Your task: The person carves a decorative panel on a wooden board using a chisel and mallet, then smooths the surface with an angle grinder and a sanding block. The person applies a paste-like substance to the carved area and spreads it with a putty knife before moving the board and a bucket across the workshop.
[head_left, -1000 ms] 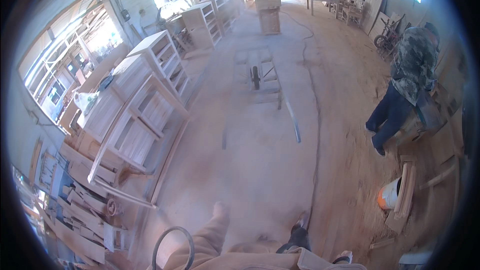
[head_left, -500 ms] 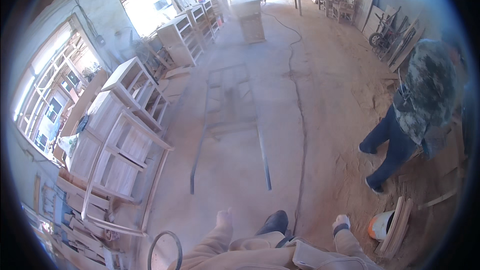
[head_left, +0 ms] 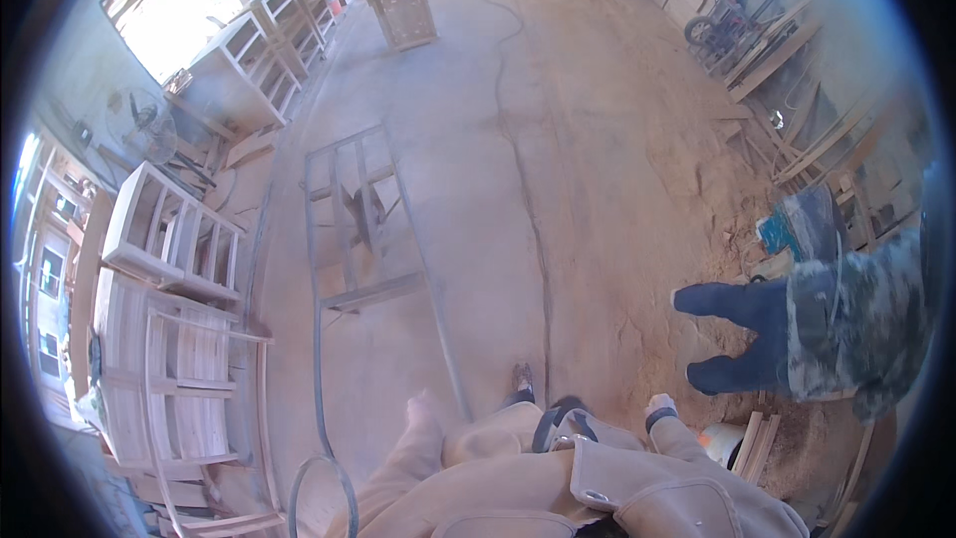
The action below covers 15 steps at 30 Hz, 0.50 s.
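My left hand [head_left: 422,406] hangs low in front of me, blurred, with nothing visible in it. Its fingers are too smeared to read. My right hand [head_left: 660,403] hangs at my other side, fingers curled in, a dark band at the wrist; no object shows in it. Nearest my left hand is the end of a long grey metal frame [head_left: 374,292] with crossbars, lying on the floor ahead. Neither hand visibly touches anything. A dark curved loop [head_left: 351,498] stands beside my left sleeve.
A person in a camouflage jacket [head_left: 861,314] bends at the right by wood scraps. Pale unfinished wooden cabinets [head_left: 174,234] line the left wall. A dark cable [head_left: 533,209] crosses the dusty floor. Near my right hand are wooden strips [head_left: 757,446]. A wooden stand [head_left: 403,15] is farther ahead.
My view has moved forward and shifted, bringing the metal frame and the bent person nearer. My shoes show at a different stride. Both hands still hang low.
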Tool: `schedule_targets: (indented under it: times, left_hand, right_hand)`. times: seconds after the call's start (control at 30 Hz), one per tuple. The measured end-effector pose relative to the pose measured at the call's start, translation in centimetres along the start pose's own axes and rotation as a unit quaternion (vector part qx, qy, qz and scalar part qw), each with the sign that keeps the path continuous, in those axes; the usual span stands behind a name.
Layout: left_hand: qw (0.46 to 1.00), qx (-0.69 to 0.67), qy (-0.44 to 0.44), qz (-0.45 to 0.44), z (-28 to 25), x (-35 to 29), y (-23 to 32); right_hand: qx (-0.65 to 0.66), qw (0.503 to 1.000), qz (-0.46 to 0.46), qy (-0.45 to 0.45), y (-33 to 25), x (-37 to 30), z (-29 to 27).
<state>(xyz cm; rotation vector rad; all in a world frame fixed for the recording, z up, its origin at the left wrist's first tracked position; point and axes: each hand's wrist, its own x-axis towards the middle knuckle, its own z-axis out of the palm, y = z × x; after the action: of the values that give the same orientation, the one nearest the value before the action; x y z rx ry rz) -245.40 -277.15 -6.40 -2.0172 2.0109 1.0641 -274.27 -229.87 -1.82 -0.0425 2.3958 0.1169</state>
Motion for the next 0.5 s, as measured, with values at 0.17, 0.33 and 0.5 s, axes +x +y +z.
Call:
schedule_targets:
  times: [0.17,0.33,0.5]
  left_hand:
    - [0.999,-0.006,-0.021,0.031,1.8,7.8,14.1]
    - [0.95,0.269,-0.075,0.141,5.8,18.8,24.4]
    - [0.762,0.517,-0.248,0.3,8.9,31.7,30.6]
  right_hand:
    - [0.076,0.989,0.124,0.019,-2.7,5.8,-4.6]
    - [0.092,0.981,0.171,0.0,-6.1,14.0,-10.9]
    - [-0.007,0.994,0.106,-0.032,-11.5,30.7,-20.3]
